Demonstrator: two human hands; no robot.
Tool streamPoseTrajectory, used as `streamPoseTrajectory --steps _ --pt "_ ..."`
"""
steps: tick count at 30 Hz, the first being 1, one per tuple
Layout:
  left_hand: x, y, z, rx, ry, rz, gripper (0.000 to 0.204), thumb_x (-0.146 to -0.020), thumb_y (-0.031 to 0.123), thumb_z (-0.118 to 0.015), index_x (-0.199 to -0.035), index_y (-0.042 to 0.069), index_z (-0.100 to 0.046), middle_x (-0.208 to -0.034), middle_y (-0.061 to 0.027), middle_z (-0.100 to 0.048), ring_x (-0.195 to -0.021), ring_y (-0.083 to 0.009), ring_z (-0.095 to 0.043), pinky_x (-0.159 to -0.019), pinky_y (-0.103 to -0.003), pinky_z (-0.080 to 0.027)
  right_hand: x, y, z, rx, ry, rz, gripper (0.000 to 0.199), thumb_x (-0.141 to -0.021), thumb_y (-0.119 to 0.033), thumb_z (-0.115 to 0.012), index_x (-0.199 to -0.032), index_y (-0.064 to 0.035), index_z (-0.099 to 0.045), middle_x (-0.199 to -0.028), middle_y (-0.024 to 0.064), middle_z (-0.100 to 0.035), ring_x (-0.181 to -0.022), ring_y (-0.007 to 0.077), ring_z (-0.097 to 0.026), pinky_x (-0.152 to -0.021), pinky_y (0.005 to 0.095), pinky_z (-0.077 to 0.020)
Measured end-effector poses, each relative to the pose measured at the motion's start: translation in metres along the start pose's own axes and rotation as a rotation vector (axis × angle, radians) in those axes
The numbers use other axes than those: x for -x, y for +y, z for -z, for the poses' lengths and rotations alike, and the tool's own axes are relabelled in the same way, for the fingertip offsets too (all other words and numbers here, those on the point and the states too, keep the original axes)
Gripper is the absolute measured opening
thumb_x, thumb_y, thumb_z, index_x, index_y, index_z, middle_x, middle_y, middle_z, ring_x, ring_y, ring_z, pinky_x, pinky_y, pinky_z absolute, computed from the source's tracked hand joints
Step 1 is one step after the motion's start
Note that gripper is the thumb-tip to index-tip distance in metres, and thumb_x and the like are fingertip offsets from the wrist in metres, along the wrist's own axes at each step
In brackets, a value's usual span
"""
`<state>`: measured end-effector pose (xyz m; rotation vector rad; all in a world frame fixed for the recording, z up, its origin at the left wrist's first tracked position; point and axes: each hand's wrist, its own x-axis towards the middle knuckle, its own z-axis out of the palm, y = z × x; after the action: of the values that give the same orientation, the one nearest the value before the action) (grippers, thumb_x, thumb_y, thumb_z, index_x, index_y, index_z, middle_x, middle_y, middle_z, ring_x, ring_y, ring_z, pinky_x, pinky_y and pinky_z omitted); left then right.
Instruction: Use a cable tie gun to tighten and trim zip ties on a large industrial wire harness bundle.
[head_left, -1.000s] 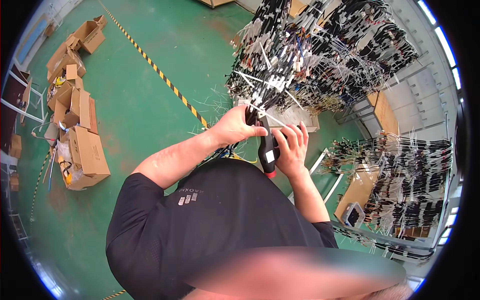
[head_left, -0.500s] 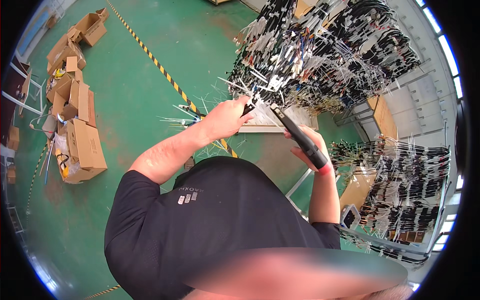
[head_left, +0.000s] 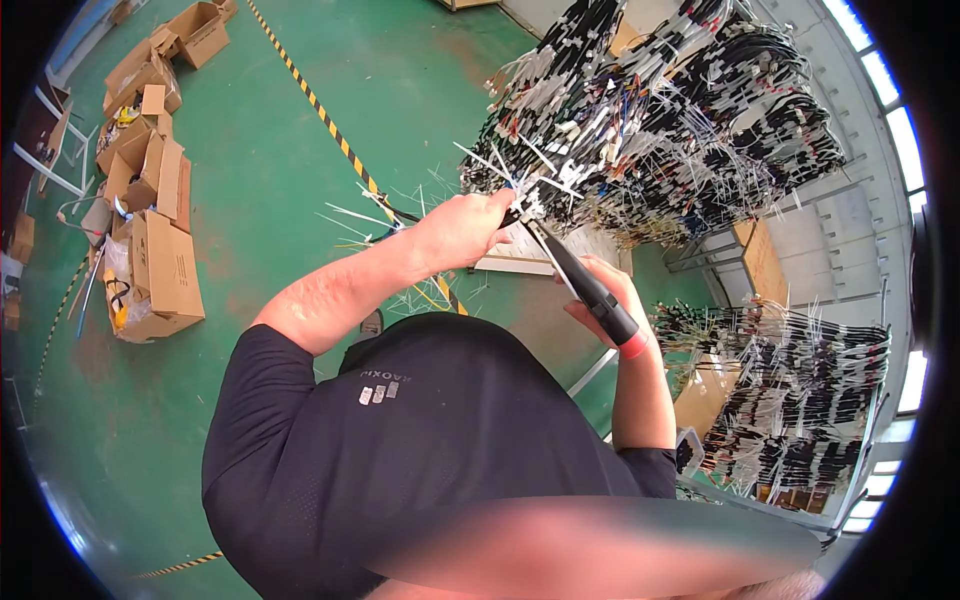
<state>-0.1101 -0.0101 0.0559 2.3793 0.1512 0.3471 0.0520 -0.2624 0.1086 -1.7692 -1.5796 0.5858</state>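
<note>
My left hand [head_left: 462, 232] is closed around a black wire harness [head_left: 510, 216] in front of my chest. White cable ties [head_left: 541, 155] stick out from the harness in several directions. In my right hand [head_left: 622, 284] is a black cable tie gun [head_left: 592, 288] with a red end, its fingers wrapped round the handle. The gun's narrow nose reaches up to the harness beside my left fingers and appears to touch a tie there. A long white tie tail runs alongside the tool. My left fingertips are partly hidden by the ties.
Dense rows of hanging wire harnesses [head_left: 690, 120] fill the upper right, with another rack [head_left: 790, 390] lower right. Loose ties and wires spread beneath my left forearm. Open cardboard boxes [head_left: 165, 265] line the left. A yellow-black floor stripe [head_left: 318, 108] crosses the green floor [head_left: 400, 80].
The tie gun's nose has come down and left, from beside the harness to right at the ties by my left fingers. Both hands keep their hold; the view has shifted slightly.
</note>
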Motion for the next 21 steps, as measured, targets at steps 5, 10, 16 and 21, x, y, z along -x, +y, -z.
streamPoseTrajectory --steps 5,10,16,21 --pt "-0.003 0.001 -0.006 -0.151 -0.007 0.042 0.045 -0.102 0.015 -0.067 -0.137 -0.005 -0.049 -0.086 -0.0265 -0.072 -0.086 -0.0453 -0.074 -0.074 -0.051 -0.062 0.004 -0.021 -0.016 0.050 0.070 -0.046 0.044 -0.085 -0.011 -0.081 -0.126 -0.0017 -0.067 -0.106 0.0135 -0.070 -0.097 0.0325 -0.069 -0.091 0.0386 -0.0545" --pt "0.001 0.002 -0.010 -0.443 0.101 0.009 0.050 -0.095 0.004 -0.057 -0.144 -0.004 -0.049 -0.090 -0.0188 -0.073 -0.078 -0.0356 -0.078 -0.068 -0.044 -0.065 0.001 -0.028 -0.031 0.160 0.141 -0.145 0.050 -0.084 -0.008 -0.083 -0.130 -0.0016 -0.067 -0.103 0.0106 -0.067 -0.090 0.0240 -0.068 -0.085 0.0336 -0.0552" --pt "0.001 0.002 -0.006 -0.542 0.089 -0.010 0.049 -0.095 0.004 -0.059 -0.142 -0.005 -0.053 -0.087 -0.0161 -0.073 -0.075 -0.0315 -0.078 -0.063 -0.041 -0.065 0.001 0.002 -0.040 0.267 0.170 -0.158 0.032 -0.082 -0.018 -0.087 -0.103 -0.0020 -0.070 -0.086 0.0119 -0.063 -0.078 0.0303 -0.063 -0.076 0.0378 -0.0535" --pt "0.001 -0.007 -0.005 -0.502 0.066 -0.026 0.047 -0.095 0.006 -0.062 -0.139 -0.005 -0.055 -0.087 -0.0181 -0.073 -0.077 -0.0343 -0.078 -0.064 -0.043 -0.064 0.007 0.025 -0.049 0.289 0.271 -0.131 0.035 -0.081 -0.021 -0.089 -0.081 -0.0035 -0.059 -0.073 0.0093 -0.057 -0.069 0.0303 -0.057 -0.068 0.0413 -0.0468"
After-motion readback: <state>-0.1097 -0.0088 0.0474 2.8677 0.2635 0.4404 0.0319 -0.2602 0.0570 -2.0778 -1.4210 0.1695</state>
